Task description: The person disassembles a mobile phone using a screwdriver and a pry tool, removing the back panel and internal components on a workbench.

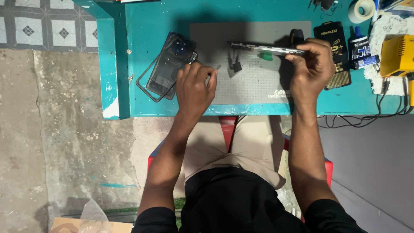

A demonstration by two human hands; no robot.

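Note:
My right hand [311,60] holds a thin silvery phone body [263,48] edge-on above the grey work mat [254,82]. A small green tab sticks out under the phone's edge. My left hand [195,86] rests at the mat's left edge with fingers pinched on a small thin tool; its tip points right. Just left of that hand lie a dark phone back cover [172,60] and a clear case [151,82]. Small dark parts [235,64] sit on the mat under the phone.
A teal table [146,26] carries the mat. At the right lie a black packaged item [334,51], a small bottle [360,47], a tape roll [361,11], a yellow device [396,56] and cables [371,116]. Concrete floor lies at the left.

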